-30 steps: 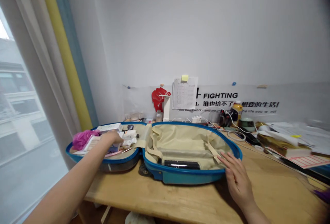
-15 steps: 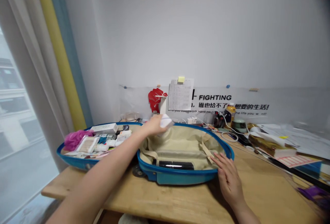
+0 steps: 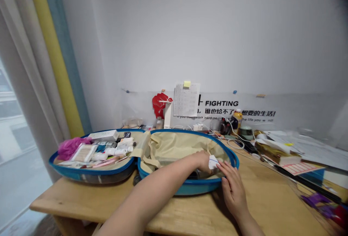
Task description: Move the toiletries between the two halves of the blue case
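Note:
An open suitcase [image 3: 190,188] with a blue rim and beige lining lies on the wooden desk. Inside its right half, near the right front corner, my left hand [image 3: 204,161] is closed on a small white box [image 3: 213,162] with a blue line on it. My left forearm hides part of that half and most of a black item lying along its front wall. Over the right front rim rests my right hand [image 3: 232,183], fingers stretched out, their tips beside the white box.
Toiletries fill the suitcase's left half: a pink bath puff [image 3: 70,149], a pack of cotton swabs [image 3: 83,152], a white carton [image 3: 103,135] and white bottles [image 3: 118,151]. Papers [image 3: 296,147], cables and an orange-labelled bottle [image 3: 237,120] stand behind and right. A curtain [image 3: 58,65] hangs left.
My left hand has carried the white box from above the suitcase's back middle down into the right half, near the right front. My right hand stays at the rim. The view has shifted slightly.

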The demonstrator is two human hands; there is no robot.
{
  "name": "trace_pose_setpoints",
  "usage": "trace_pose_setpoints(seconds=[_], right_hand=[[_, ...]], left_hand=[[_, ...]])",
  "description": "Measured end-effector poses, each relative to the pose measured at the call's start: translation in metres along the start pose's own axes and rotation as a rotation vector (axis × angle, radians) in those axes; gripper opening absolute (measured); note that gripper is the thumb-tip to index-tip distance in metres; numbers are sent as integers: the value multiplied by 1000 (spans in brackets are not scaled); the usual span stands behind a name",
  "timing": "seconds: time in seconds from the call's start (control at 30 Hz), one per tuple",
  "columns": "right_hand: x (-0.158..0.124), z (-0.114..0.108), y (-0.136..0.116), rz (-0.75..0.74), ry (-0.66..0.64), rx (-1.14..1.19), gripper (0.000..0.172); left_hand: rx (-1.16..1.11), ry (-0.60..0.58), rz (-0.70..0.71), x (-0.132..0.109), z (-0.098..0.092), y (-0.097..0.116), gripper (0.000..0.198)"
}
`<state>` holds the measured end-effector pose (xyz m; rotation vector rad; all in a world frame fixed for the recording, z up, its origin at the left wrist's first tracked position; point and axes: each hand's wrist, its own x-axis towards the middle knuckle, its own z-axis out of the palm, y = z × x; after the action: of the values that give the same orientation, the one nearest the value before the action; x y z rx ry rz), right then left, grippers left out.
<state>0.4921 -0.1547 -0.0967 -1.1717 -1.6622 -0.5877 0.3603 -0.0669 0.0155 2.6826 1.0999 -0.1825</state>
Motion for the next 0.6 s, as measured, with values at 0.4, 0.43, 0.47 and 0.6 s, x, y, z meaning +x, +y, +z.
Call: trace_pose_setpoints(seconds=[0.4, 0.43, 0.47, 0.6], right_hand=[[-2, 0, 2, -21, 0, 20, 34], [-2, 0, 2, -22, -1, 19, 34], [-1, -1, 1, -23, -2, 17, 34], [1, -2, 0, -30, 0, 8, 34]], left_hand=[[9, -131, -12, -1, 15, -3, 69], [4, -141, -5, -1, 15, -5, 69], [-1, -155, 7, -1, 15, -7, 69], [-18, -214, 68, -1, 10, -13, 71]])
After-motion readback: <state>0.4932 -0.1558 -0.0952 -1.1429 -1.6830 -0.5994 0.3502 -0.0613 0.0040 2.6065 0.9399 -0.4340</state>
